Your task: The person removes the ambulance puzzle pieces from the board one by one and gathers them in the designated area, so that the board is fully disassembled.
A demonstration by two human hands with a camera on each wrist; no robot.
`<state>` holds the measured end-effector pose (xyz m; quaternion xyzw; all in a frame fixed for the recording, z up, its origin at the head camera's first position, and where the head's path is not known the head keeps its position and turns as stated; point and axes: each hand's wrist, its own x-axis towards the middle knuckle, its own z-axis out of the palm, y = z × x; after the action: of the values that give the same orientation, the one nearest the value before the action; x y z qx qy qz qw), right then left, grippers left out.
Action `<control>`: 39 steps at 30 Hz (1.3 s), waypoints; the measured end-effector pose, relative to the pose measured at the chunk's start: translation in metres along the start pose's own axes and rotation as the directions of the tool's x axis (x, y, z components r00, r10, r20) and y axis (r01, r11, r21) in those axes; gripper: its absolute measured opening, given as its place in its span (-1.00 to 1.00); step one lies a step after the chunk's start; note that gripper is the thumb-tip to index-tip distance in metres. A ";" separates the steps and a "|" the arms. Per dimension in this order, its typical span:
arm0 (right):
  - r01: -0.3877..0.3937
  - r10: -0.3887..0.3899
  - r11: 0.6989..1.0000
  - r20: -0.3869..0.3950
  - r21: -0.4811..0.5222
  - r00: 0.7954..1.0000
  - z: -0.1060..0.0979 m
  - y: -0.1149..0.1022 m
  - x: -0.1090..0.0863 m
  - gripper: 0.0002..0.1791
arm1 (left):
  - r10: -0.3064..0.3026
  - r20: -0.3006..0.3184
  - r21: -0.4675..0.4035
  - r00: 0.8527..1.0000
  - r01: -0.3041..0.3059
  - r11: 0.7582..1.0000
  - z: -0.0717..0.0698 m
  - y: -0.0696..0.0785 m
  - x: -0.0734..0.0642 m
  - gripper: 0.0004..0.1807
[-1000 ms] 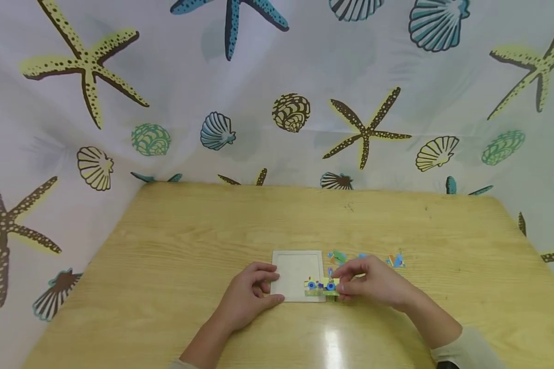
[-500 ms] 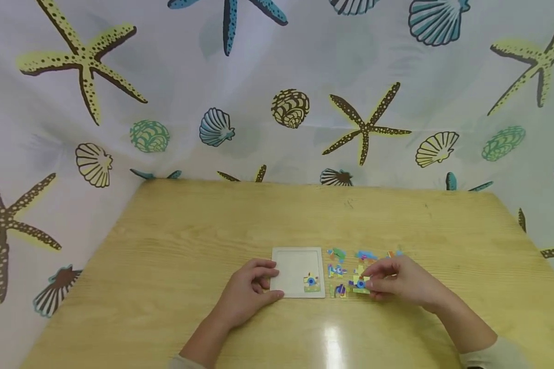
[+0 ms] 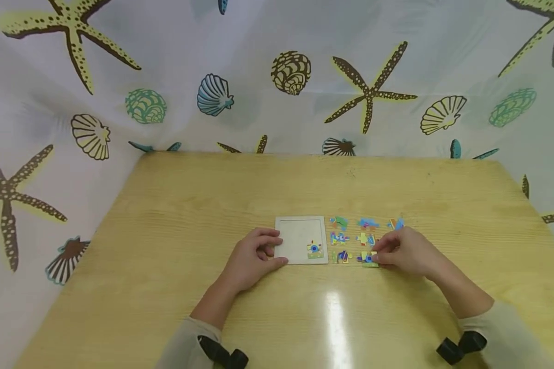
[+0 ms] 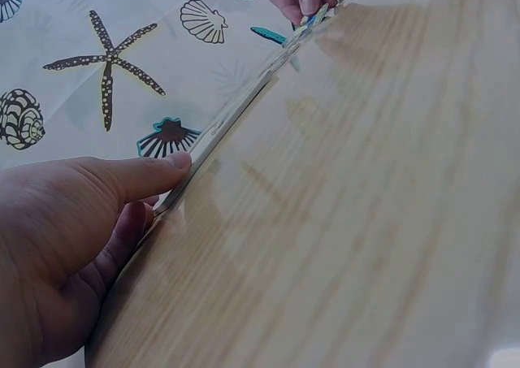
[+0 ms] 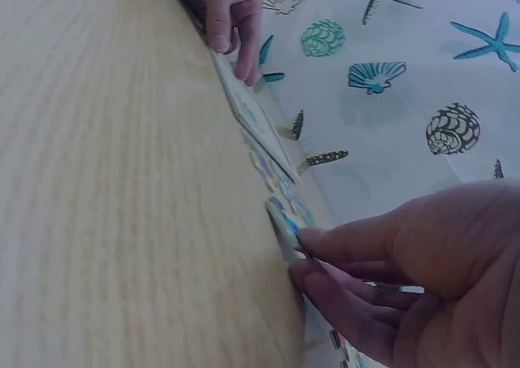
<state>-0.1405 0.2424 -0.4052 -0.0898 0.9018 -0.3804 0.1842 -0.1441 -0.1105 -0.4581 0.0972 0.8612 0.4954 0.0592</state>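
Note:
A pale square puzzle board (image 3: 293,241) lies on the table, with one puzzle piece (image 3: 314,249) bearing a blue round shape in its lower right corner. My left hand (image 3: 254,259) grips the board's left side, thumb near the front corner; the left wrist view shows the thumb (image 4: 154,173) on the rim. To the right, my right hand (image 3: 408,252) pinches another puzzle piece (image 3: 368,259), yellow-green with a blue round shape, at its right edge. In the right wrist view this piece (image 5: 284,222) is tilted, its near edge raised, between thumb and finger.
Several loose puzzle pieces lie in rows right of the board, including a green one (image 3: 339,222), a blue one (image 3: 368,223) and a purple one (image 3: 342,257). A patterned cloth (image 3: 249,66) with shells and starfish hangs behind the wooden table (image 3: 203,195).
My right hand has moved right, carrying its piece from the board's right edge to among the loose pieces. The left hand stays on the board. The head view has tilted downward.

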 end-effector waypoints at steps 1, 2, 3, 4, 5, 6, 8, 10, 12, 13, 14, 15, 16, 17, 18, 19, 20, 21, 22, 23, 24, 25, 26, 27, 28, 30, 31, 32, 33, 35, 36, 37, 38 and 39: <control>-0.003 0.001 0.998 -0.038 -0.055 0.999 0.000 -0.001 0.000 -0.80 | 0.006 0.003 -0.001 1.000 -0.006 1.000 0.000 0.001 0.002 -0.58; -0.007 -0.001 0.995 -0.074 -0.102 0.997 0.000 -0.001 0.001 -0.81 | 0.013 0.002 -0.001 1.000 -0.013 1.000 0.000 0.002 0.004 -0.58; -0.014 0.000 0.990 -0.104 -0.139 0.995 0.001 -0.002 0.001 -0.82 | 0.018 0.006 0.001 1.000 -0.018 1.000 0.000 0.002 0.005 -0.58; -0.020 0.000 0.987 -0.123 -0.162 0.992 0.001 -0.002 0.001 -0.82 | 0.018 0.008 0.002 1.000 -0.018 1.000 0.000 0.002 0.005 -0.58; -0.017 -0.008 0.984 -0.135 -0.179 0.991 0.002 -0.002 0.001 -0.82 | 0.020 0.006 0.003 1.000 -0.020 1.000 0.000 0.001 0.005 -0.57; -0.017 -0.009 0.983 -0.140 -0.185 0.990 0.003 -0.002 0.001 -0.81 | 0.017 0.006 0.002 1.000 -0.017 1.000 0.000 0.001 0.005 -0.57; -0.023 -0.002 0.982 -0.138 -0.185 0.990 0.006 -0.001 0.000 -0.82 | 0.014 0.010 0.004 1.000 -0.014 1.000 0.000 0.001 0.003 -0.56; -0.028 0.003 0.982 -0.135 -0.184 0.991 0.006 -0.001 -0.001 -0.81 | 0.018 0.016 0.003 1.000 -0.018 1.000 0.000 0.001 0.001 -0.55; -0.026 0.003 0.984 -0.126 -0.178 0.992 0.004 0.000 -0.001 -0.79 | 0.020 0.013 -0.003 1.000 -0.020 1.000 0.002 0.001 0.001 -0.56; -0.028 0.008 0.985 -0.117 -0.169 0.993 0.003 0.001 -0.002 -0.78 | 0.022 0.012 -0.005 1.000 -0.022 1.000 0.002 0.002 0.001 -0.56; -0.032 0.017 0.988 -0.106 -0.150 0.994 0.001 0.001 -0.002 -0.77 | 0.024 0.012 -0.010 1.000 -0.024 1.000 0.003 0.002 0.001 -0.56; -0.036 0.026 0.994 -0.086 -0.108 0.996 -0.001 0.002 -0.003 -0.75 | 0.025 0.011 -0.013 1.000 -0.025 1.000 0.004 0.002 0.001 -0.56; -0.037 0.034 0.998 -0.060 -0.052 0.998 -0.003 0.003 -0.003 -0.73 | 0.025 0.012 -0.016 1.000 -0.025 1.000 0.004 0.001 0.000 -0.56; -0.043 0.043 0.999 -0.033 0.013 0.999 -0.005 0.003 -0.003 -0.71 | 0.023 0.016 -0.016 1.000 -0.023 1.000 0.005 0.001 0.000 -0.56; -0.049 0.050 0.996 -0.006 0.078 0.999 -0.006 0.003 -0.003 -0.68 | 0.024 0.020 -0.015 1.000 -0.023 1.000 0.005 0.001 0.000 -0.55; -0.056 0.054 0.988 0.019 0.144 0.998 -0.008 0.003 -0.003 -0.66 | 0.024 0.026 -0.012 0.999 -0.024 1.000 0.005 0.001 0.000 -0.55; -0.062 0.054 0.976 0.046 0.207 0.997 -0.008 0.003 -0.001 -0.64 | 0.027 0.030 -0.005 0.999 -0.027 1.000 0.005 0.000 0.001 -0.55; -0.066 0.048 0.962 0.074 0.264 0.996 -0.008 0.003 0.001 -0.62 | 0.031 0.029 0.004 0.999 -0.031 0.999 0.004 0.000 0.001 -0.54; -0.063 0.035 0.952 0.095 0.300 0.995 -0.008 0.002 0.003 -0.59 | 0.033 0.024 0.010 0.999 -0.033 0.999 0.003 0.000 0.001 -0.54; -0.060 0.025 0.943 0.111 0.326 0.994 -0.006 0.001 0.006 -0.57 | 0.031 0.018 0.014 0.999 -0.032 0.999 0.002 0.000 0.001 -0.54; -0.057 0.015 0.938 0.124 0.343 0.992 -0.005 0.000 0.009 -0.55 | 0.030 0.012 0.018 0.999 -0.030 0.999 0.001 0.000 0.001 -0.54; -0.058 0.010 0.930 0.134 0.362 0.991 -0.003 -0.002 0.011 -0.54 | 0.027 0.014 0.025 1.000 -0.027 0.999 -0.001 0.001 0.001 -0.54; -0.058 0.005 0.925 0.142 0.375 0.990 -0.001 -0.003 0.013 -0.52 | 0.024 0.017 0.028 1.000 -0.025 0.999 -0.003 0.002 0.002 -0.54; -0.056 -0.001 0.921 0.145 0.386 0.989 0.001 -0.005 0.015 -0.52 | 0.018 0.020 0.027 1.000 -0.019 0.999 -0.004 0.003 0.002 -0.54; -0.051 -0.007 0.920 0.146 0.389 0.989 0.003 -0.007 0.017 -0.51 | 0.013 0.024 0.027 1.000 -0.014 1.000 -0.005 0.004 0.003 -0.54; -0.039 -0.019 0.921 0.145 0.387 0.989 0.007 -0.012 0.020 -0.50 | 0.006 0.037 0.028 0.999 -0.007 1.000 -0.006 0.004 0.003 -0.53; -0.032 -0.027 0.921 0.145 0.388 0.989 0.009 -0.014 0.022 -0.51 | 0.004 0.039 0.027 0.999 -0.005 1.000 -0.006 0.005 0.002 -0.53; -0.021 -0.039 0.922 0.147 0.387 0.988 0.011 -0.016 0.024 -0.51 | 0.004 0.032 0.026 0.999 -0.005 1.000 -0.006 0.005 0.002 -0.53; -0.013 -0.049 0.920 0.149 0.392 0.988 0.013 -0.019 0.026 -0.51 | 0.004 0.024 0.026 1.000 -0.004 1.000 -0.006 0.004 0.002 -0.54; 0.001 -0.068 0.916 0.151 0.400 0.986 0.017 -0.023 0.029 -0.53 | 0.008 0.020 0.019 1.000 -0.008 1.000 -0.005 0.004 0.002 -0.55; 0.004 -0.072 0.915 0.155 0.404 0.985 0.019 -0.025 0.030 -0.54 | 0.009 0.020 0.017 1.000 -0.009 1.000 -0.005 0.004 0.002 -0.55; 0.001 -0.072 0.913 0.159 0.408 0.985 0.021 -0.027 0.031 -0.54 | 0.009 0.018 0.012 1.000 -0.009 1.000 -0.004 0.004 0.001 -0.56; -0.003 -0.070 0.912 0.164 0.410 0.984 0.023 -0.029 0.032 -0.54 | 0.009 0.020 0.008 1.000 -0.009 1.000 -0.003 0.004 0.001 -0.56; -0.010 -0.064 0.911 0.167 0.412 0.984 0.024 -0.030 0.033 -0.54 | 0.009 0.023 0.005 1.000 -0.010 1.000 -0.002 0.004 0.001 -0.56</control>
<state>-0.1607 0.1954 -0.4080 -0.0950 0.7803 -0.5546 0.2728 -0.1448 -0.1101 -0.4533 0.1071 0.8612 0.4924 0.0665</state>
